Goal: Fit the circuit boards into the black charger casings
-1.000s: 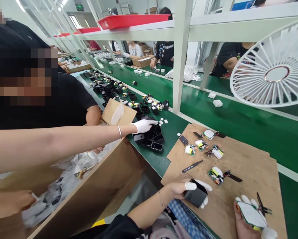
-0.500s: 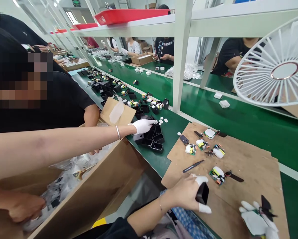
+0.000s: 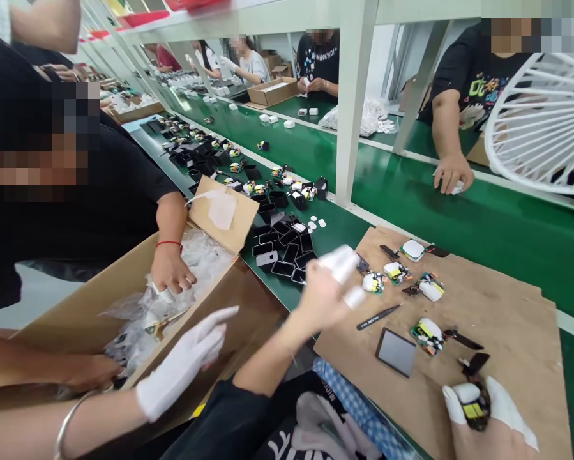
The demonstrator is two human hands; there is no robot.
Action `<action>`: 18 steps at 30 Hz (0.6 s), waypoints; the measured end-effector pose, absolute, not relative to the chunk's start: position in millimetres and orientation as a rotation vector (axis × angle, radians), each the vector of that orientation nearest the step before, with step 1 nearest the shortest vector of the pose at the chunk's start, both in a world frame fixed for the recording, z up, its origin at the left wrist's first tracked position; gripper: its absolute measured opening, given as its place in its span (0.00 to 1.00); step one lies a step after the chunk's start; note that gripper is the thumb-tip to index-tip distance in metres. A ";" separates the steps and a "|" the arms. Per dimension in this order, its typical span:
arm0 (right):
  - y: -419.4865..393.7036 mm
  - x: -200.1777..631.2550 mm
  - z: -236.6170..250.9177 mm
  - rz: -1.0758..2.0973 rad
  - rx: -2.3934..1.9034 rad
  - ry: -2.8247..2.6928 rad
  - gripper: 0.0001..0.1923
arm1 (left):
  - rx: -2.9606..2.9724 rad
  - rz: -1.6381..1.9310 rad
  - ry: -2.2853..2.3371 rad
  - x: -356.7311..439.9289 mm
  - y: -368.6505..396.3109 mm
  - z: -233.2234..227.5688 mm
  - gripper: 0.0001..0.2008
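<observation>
My left hand [image 3: 332,284] is blurred in mid-air over the near edge of the green belt, fingers apart and holding nothing, just right of a cluster of black cases [image 3: 281,246]. A single black case [image 3: 396,351] lies open side up on the brown cardboard sheet [image 3: 507,319]. At the bottom right, my right hand [image 3: 483,415], with white finger cots, grips a small circuit board [image 3: 473,406] that has a yellow part and a black piece sticking up. Several more circuit boards [image 3: 425,333] and black tweezers [image 3: 380,315] lie on the cardboard.
A co-worker's white-gloved hand [image 3: 186,361] hangs low at the left. Another person's hand [image 3: 172,271] rests in a cardboard box [image 3: 229,291] of plastic bags. A white fan [image 3: 545,121] stands at the right. A white post [image 3: 351,108] rises from the belt. Across it a hand [image 3: 452,174] rests.
My left hand set the black case down on the cardboard and moved up and left toward the cases. The co-worker's gloved hand pulled back from the cases. My right hand turned the board.
</observation>
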State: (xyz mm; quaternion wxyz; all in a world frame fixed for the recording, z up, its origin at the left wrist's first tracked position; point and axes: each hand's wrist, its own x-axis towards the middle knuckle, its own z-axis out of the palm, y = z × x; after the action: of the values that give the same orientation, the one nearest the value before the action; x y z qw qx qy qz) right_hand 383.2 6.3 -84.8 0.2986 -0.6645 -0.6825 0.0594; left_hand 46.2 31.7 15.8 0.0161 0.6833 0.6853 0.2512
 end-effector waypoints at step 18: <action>2.4 386.1 -82.6 0.049 -1.711 -1.867 0.25 | 1.792 -0.759 2.342 -118.6 202.3 45.1 0.26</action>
State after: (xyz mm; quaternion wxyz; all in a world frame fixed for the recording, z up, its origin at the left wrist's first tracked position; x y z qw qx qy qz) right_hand 386.1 2.4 -82.6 0.2995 -0.6446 -0.7032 0.0186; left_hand -118.6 202.3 45.1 0.0485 0.5879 0.7682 -0.2489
